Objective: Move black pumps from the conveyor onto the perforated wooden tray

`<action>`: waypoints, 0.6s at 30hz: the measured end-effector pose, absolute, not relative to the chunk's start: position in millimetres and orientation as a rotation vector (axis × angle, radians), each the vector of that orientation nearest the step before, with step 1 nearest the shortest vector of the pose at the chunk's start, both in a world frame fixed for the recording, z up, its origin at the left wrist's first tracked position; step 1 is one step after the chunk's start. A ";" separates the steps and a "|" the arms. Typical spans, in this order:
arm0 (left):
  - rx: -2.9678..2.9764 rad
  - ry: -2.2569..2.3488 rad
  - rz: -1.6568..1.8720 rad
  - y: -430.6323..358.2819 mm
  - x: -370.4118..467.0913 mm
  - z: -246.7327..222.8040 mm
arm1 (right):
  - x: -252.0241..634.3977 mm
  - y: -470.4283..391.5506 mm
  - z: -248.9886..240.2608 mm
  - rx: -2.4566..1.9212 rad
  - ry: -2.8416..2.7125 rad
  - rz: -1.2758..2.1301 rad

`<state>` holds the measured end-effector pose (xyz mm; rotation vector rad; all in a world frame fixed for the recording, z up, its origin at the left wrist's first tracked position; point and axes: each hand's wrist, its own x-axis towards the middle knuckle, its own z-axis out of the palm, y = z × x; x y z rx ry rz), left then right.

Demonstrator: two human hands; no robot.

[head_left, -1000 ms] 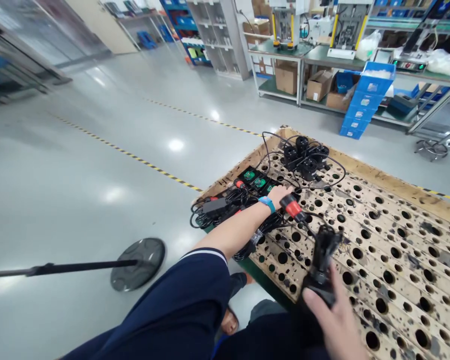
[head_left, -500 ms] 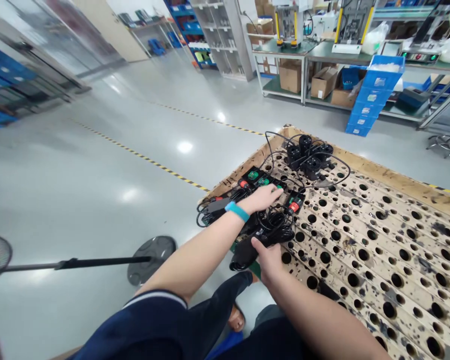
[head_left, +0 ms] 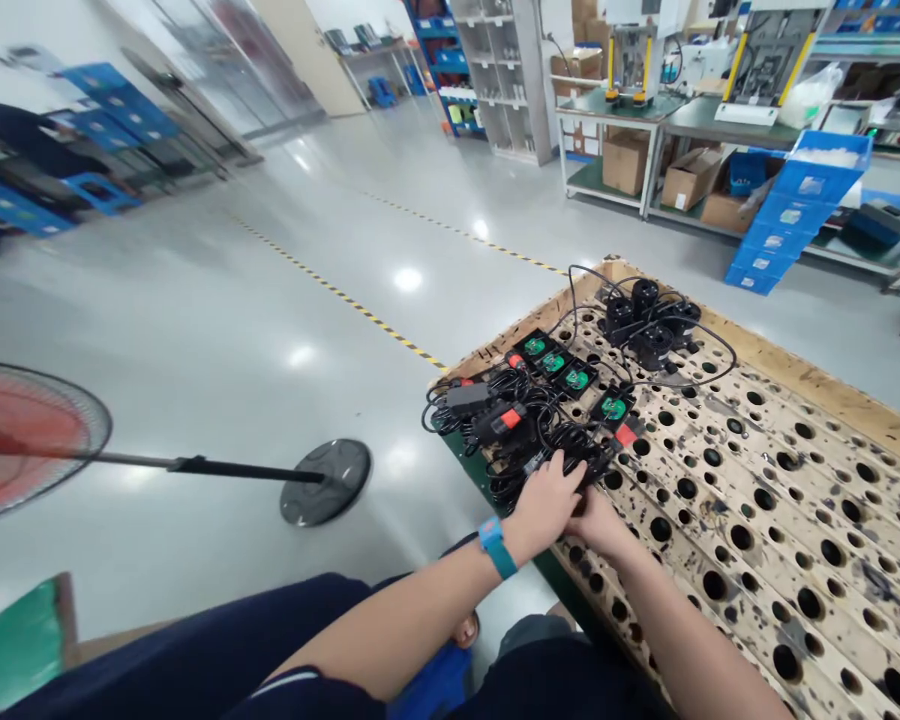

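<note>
Both hands meet at the near left corner of the counter (head_left: pixel 795 470), a worn wooden board drilled full of round holes. The left hand (head_left: pixel 544 500), with a blue wristband (head_left: pixel 497 546) just behind it, lies over the right hand (head_left: pixel 596 520), and the two press down together on a black cable bundle (head_left: pixel 547 455). Left fingers (head_left: pixel 562 468) curl over the near end of that bundle; whether they truly clamp it I cannot tell, and the right fingers are hidden under the left hand.

From the fingers the bundle stretches away toward the far left, its long axis roughly along the counter's left edge, ending in loose loops near a black plug with a red band (head_left: pixel 499 420).

Just beyond, a row of small black modules with green round parts (head_left: pixel 562 365) runs diagonally across the holes. Farther off, near the far corner, a cluster of black cylindrical pieces (head_left: pixel 645 325) sits in a ring of thin wire.

On the floor to the left stands a fan (head_left: pixel 22 435) with a round base (head_left: pixel 326 482).
</note>
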<state>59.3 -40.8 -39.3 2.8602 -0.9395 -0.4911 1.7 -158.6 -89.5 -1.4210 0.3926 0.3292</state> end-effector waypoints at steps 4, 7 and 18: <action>2.976 -1.030 -0.303 -50.2 39.1 -51.5 | -11.6 -207.6 -92.2 -1.731 0.565 0.402; 3.055 -1.019 -0.272 -53.1 39.7 -51.0 | -10.4 -222.6 -88.7 -1.857 0.775 0.289; 2.925 -1.013 -0.112 -70.2 11.8 -81.8 | 42.6 -290.6 -96.6 -1.907 0.799 -0.063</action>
